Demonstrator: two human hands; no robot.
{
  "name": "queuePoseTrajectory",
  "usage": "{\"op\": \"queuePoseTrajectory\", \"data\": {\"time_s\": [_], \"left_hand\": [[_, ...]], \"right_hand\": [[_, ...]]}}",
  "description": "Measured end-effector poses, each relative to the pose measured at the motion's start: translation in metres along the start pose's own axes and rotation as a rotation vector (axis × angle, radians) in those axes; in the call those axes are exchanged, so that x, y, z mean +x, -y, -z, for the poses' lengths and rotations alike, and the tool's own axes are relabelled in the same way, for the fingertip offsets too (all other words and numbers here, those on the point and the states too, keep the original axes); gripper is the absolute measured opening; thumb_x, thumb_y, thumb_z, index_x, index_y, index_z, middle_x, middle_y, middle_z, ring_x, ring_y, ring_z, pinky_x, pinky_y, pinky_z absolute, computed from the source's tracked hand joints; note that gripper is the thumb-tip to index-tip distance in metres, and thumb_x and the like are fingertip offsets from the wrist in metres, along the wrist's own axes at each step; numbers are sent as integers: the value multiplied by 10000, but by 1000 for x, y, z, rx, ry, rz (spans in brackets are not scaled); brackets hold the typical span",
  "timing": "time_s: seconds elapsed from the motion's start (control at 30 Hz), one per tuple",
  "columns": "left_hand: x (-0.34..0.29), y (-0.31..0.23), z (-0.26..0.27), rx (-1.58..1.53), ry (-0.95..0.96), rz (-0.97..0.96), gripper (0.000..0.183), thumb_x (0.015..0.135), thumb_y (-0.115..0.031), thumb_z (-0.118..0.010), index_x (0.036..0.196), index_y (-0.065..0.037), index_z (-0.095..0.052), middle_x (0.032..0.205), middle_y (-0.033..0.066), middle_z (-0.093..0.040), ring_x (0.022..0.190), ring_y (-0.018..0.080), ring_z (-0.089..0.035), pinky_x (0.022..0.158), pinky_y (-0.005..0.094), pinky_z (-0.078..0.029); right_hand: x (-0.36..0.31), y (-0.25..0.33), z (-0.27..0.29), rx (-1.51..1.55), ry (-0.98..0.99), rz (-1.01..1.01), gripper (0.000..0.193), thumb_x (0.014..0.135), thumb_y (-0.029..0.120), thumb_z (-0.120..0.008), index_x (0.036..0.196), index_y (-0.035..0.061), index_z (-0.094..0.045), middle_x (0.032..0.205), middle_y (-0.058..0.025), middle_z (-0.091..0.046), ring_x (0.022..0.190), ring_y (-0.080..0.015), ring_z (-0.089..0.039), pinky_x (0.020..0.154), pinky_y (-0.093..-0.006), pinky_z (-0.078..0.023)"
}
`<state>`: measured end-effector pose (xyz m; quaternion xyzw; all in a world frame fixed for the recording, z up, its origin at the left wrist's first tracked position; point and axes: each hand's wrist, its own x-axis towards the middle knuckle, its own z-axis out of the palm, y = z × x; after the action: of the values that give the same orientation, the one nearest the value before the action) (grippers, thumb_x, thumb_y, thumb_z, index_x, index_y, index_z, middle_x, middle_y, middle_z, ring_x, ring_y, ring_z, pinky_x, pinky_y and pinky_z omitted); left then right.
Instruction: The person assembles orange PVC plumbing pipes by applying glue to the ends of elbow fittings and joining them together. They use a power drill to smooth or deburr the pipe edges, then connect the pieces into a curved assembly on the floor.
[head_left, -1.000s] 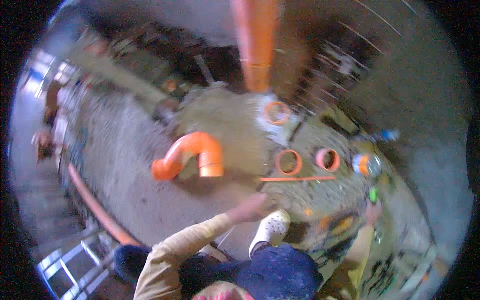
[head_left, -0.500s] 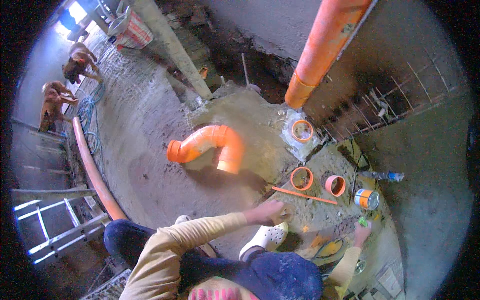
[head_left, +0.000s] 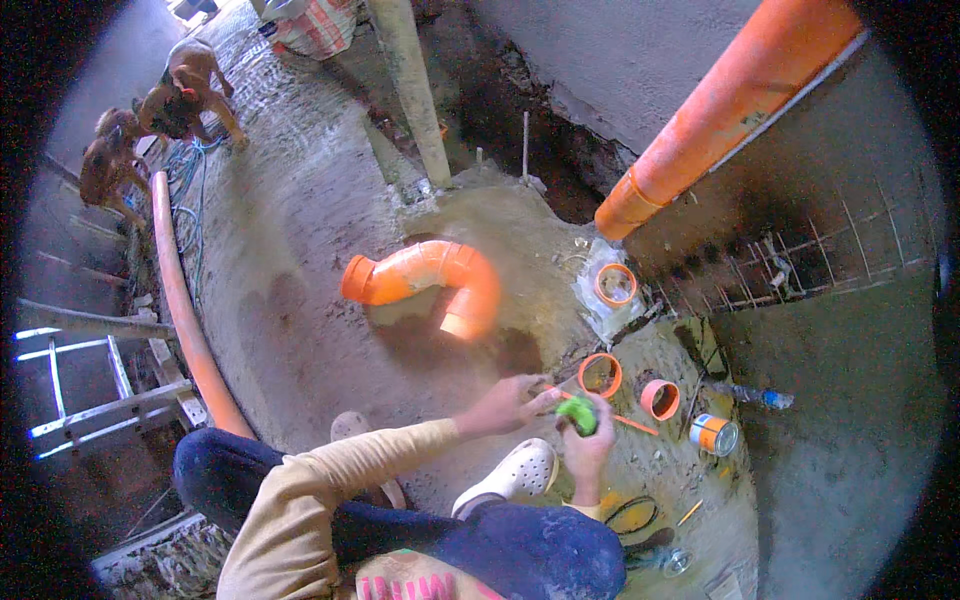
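A bright green, crumpled-looking thing (head_left: pixel 577 411) is held in my right hand (head_left: pixel 592 445), whose fingers are closed around it. My left hand (head_left: pixel 503 405) is just left of it, fingers drawn together; what they pinch, if anything, is too small to make out. Beyond the hands, a thin orange strip (head_left: pixel 636 426) lies on the ground, partly hidden by them. An orange pipe ring (head_left: pixel 617 385) and a shorter pipe coupling (head_left: pixel 660 399) stand close by. To their right sits a tin can (head_left: pixel 712 436) with an orange and white label. A curved orange pipe fitting (head_left: pixel 415 270) lies farther left.
A large orange pipe (head_left: pixel 725 115) slants down at the far right, near an upright pipe opening (head_left: pixel 616 270) set in concrete. Rebar mesh (head_left: pixel 800 262) borders a pit. Two dogs (head_left: pixel 190 85) stand far left, beside a long orange pipe (head_left: pixel 190 320). A ladder (head_left: pixel 115 410) lies left.
My right hand has come in from the right with the green thing and is now beside my left hand. My left hand has moved slightly up and left. The view has shifted, and the dogs have moved.
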<state>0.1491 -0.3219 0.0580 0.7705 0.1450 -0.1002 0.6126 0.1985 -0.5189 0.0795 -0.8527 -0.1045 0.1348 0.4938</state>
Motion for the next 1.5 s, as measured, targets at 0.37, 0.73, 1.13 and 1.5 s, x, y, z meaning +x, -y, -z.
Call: {"op": "queuePoseTrajectory", "data": {"time_s": [0.37,0.73,1.13,1.5], "left_hand": [[3,-6,28,-758,-112,211,282,966,-227,-745,1152,-43,-640,990,30,-696,892,128,-657,756,305,-564],[51,53,148,131,-770,8,279,893,-223,-766,1089,-25,-764,870,126,-758,808,230,-736,780,359,-573],[55,65,154,291,-862,76,325,929,-183,-698,1215,-30,-714,1038,199,-731,937,333,-728,844,414,-561],[76,63,193,448,-662,236,282,962,-285,-586,1142,-156,-760,1009,187,-736,953,409,-705,814,517,-563]], "right_hand": [[72,55,-27,163,683,107,650,962,313,-634,1487,-33,-469,1345,-196,-630,1217,-240,-606,1052,-364,-461],[172,66,-82,-398,656,100,451,858,250,-710,1270,75,-661,1229,-207,-655,1150,-384,-634,1001,-455,-501],[229,59,-121,-447,697,172,503,860,318,-698,1290,59,-657,1163,-233,-702,1126,-418,-656,994,-477,-514],[240,55,-129,-515,719,223,558,851,356,-683,1324,62,-641,1275,-251,-666,1195,-420,-632,1053,-476,-491]]}}
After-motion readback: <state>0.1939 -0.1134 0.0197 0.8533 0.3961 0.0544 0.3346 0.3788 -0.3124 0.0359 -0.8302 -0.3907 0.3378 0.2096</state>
